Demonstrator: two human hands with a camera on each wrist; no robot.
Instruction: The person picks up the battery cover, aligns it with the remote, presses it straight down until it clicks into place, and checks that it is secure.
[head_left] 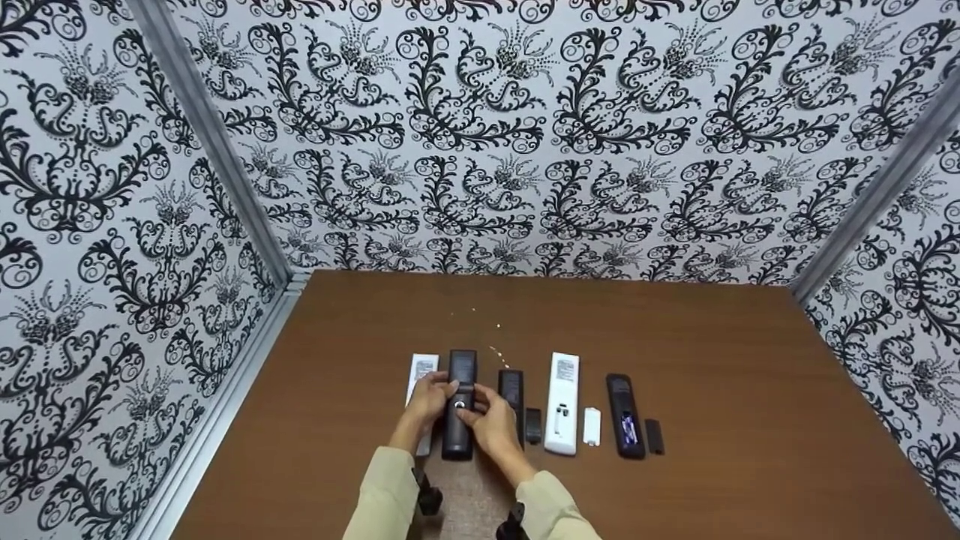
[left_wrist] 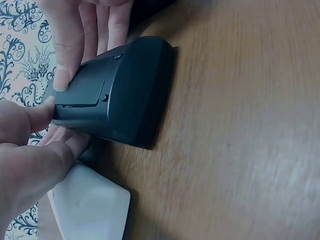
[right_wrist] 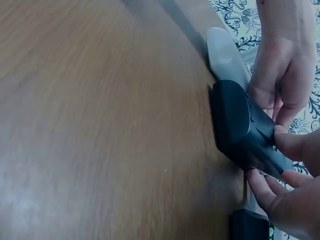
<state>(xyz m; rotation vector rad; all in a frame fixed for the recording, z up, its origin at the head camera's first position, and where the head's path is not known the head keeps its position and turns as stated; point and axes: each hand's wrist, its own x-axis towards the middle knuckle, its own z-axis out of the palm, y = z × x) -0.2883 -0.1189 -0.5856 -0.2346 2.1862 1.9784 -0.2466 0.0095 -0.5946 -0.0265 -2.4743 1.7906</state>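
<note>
A large black remote control (head_left: 458, 442) lies back side up between my two hands. My left hand (head_left: 427, 399) grips its left edge, the thumb near the middle of the back. From the right, my right hand (head_left: 495, 429) holds the opposite edge and its thumb presses on the back. In the left wrist view the battery cover (left_wrist: 86, 86) sits in the remote's back, with a thin dark gap along one side. A white remote control (head_left: 424, 366) lies just left, partly hidden by my left hand. Close by my right hand is a smaller black remote control (head_left: 511, 386).
Further right lie a small black cover (head_left: 533, 426), a white remote control (head_left: 562, 401) with its bay uncovered, a white cover (head_left: 592, 427), a slim black remote control (head_left: 624, 409) with batteries showing, and another dark cover (head_left: 655, 436). Patterned walls (head_left: 525, 150) enclose the brown table (head_left: 750, 390).
</note>
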